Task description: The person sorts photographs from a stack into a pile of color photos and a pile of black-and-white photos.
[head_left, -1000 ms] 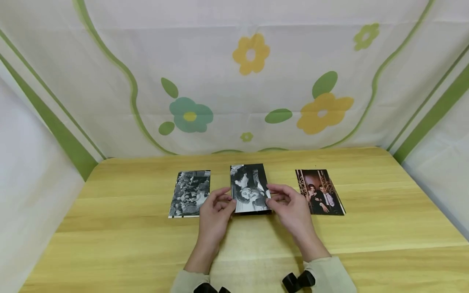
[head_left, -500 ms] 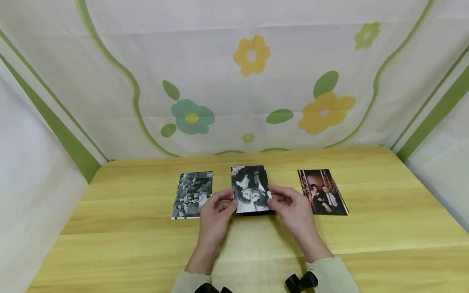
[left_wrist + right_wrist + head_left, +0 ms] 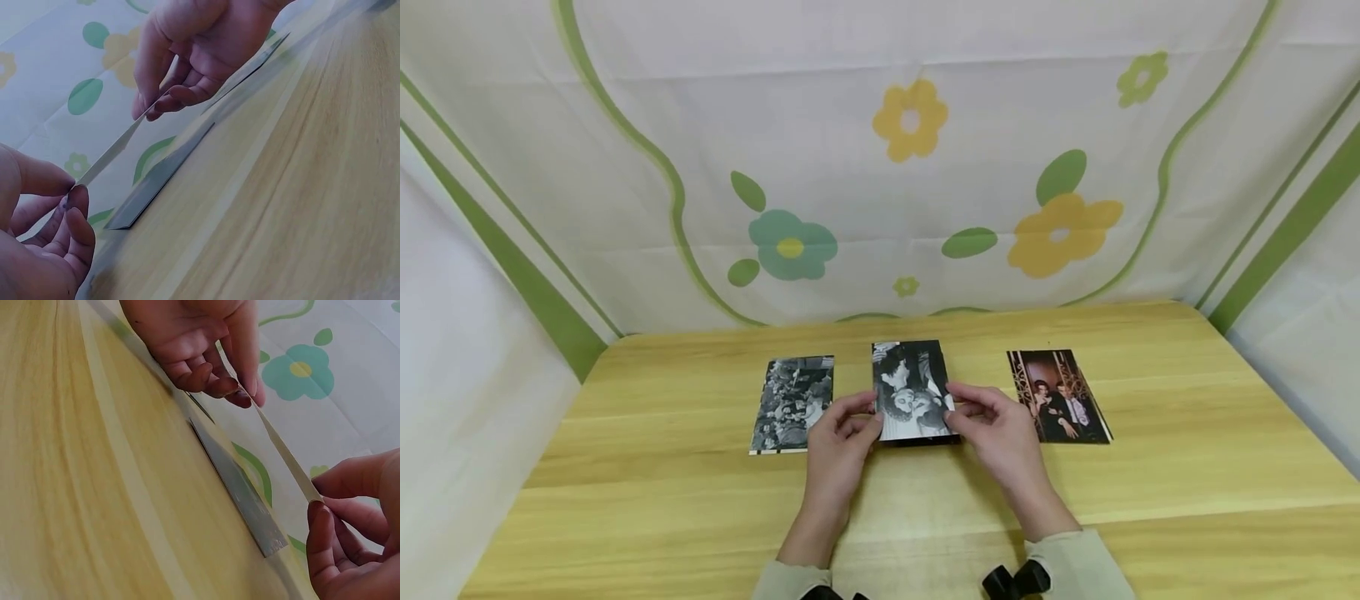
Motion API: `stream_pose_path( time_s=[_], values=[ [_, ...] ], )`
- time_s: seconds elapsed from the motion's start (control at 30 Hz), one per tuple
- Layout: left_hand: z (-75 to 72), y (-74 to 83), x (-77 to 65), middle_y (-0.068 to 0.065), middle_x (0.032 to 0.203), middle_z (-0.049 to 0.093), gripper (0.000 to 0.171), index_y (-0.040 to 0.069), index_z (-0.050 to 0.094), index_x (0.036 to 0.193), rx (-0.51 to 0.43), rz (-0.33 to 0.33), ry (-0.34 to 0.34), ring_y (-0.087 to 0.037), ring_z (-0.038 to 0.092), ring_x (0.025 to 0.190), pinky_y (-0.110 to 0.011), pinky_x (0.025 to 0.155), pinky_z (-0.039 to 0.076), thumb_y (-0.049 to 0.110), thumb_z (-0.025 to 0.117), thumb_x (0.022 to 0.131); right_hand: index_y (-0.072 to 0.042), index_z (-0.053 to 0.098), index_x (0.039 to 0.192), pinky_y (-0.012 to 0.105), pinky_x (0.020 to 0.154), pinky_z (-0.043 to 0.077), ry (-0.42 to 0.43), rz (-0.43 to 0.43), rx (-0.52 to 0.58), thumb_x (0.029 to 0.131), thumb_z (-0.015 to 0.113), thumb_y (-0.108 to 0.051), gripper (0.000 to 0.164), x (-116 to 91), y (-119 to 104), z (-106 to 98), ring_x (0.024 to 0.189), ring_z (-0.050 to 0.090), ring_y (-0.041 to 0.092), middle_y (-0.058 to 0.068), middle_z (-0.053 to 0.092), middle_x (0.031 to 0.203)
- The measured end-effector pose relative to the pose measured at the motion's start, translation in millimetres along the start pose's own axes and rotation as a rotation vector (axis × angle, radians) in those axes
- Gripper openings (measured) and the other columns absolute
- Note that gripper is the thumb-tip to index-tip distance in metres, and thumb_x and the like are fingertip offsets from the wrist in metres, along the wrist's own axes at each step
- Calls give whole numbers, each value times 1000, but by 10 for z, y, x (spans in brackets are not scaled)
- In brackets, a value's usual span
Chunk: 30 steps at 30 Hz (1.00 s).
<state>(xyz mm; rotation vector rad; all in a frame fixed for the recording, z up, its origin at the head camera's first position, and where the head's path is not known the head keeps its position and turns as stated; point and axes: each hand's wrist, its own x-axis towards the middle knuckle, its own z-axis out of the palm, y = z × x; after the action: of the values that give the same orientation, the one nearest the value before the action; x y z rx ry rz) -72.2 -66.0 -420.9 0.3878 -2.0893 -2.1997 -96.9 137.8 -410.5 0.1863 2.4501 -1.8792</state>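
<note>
Between both hands is a black-and-white photo print [image 3: 913, 392] of people with their faces close together. My left hand [image 3: 842, 442] pinches its left edge between thumb and fingers, and my right hand [image 3: 1000, 433] pinches the right edge the same way. Both wrist views show the held photo [image 3: 112, 156] edge-on, raised above the table. Below it lies a middle pile of photos [image 3: 240, 494], mostly hidden from the head view by the held print. A black-and-white crowd photo [image 3: 793, 404] lies left of my left hand. Right of my right hand lies a colour photo [image 3: 1060, 396] of two seated people.
The photos lie on a light wooden table [image 3: 662, 500]. A white cloth [image 3: 850, 167] printed with flowers hangs behind the table's far edge, with white cloth at both sides. Black wrist devices [image 3: 1017, 579] sit at the cuffs.
Both hands keep their pinch on the photo, which stays nearly in place over the middle pile. The head view shifts slightly; the side photos stay where they lie.
</note>
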Motion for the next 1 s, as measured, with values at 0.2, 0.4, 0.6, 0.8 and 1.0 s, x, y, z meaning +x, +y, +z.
stream_pose_path(
  time_s=[0.2, 0.4, 0.6, 0.8, 1.0],
  values=[
    [-6, 18, 12, -15, 115, 72, 30, 3, 75, 125, 7, -6, -7, -12, 66, 88, -21, 71, 54, -1, 74, 95, -14, 78, 130, 19, 86, 56, 1, 5, -5, 89, 83, -6, 41, -12, -15, 12, 101, 67, 14, 9, 74, 118],
    [-26, 32, 7, -15, 118, 73, 30, 5, 76, 127, 26, 4, 4, -12, 66, 91, -22, 74, 56, 1, 74, 97, -14, 78, 130, 18, 86, 56, 1, 0, -10, 90, 83, -7, 41, -22, -16, 39, 101, 67, 14, 9, 73, 118],
    [-56, 44, 14, -15, 120, 74, 30, 7, 78, 126, 44, 19, 27, -13, 67, 93, -22, 75, 57, 4, 77, 96, -16, 80, 127, 17, 88, 56, 26, -34, -26, 92, 83, -12, 36, -24, -34, 71, 102, 69, 14, 8, 74, 119],
    [-76, 36, 22, -13, 123, 73, 29, 9, 79, 125, 45, 2, 22, -13, 66, 92, -21, 73, 55, 3, 76, 96, -16, 81, 125, 17, 87, 56, 38, -34, -23, 91, 83, -11, 35, -36, -37, 80, 101, 69, 14, 8, 75, 118],
    [-97, 51, 17, -12, 122, 73, 29, 9, 79, 124, 53, 5, 18, -13, 67, 92, -22, 74, 56, 2, 75, 96, -14, 79, 127, 17, 86, 57, 26, -24, -21, 90, 81, -4, 39, -47, -32, 92, 99, 68, 12, 10, 75, 117]
  ],
)
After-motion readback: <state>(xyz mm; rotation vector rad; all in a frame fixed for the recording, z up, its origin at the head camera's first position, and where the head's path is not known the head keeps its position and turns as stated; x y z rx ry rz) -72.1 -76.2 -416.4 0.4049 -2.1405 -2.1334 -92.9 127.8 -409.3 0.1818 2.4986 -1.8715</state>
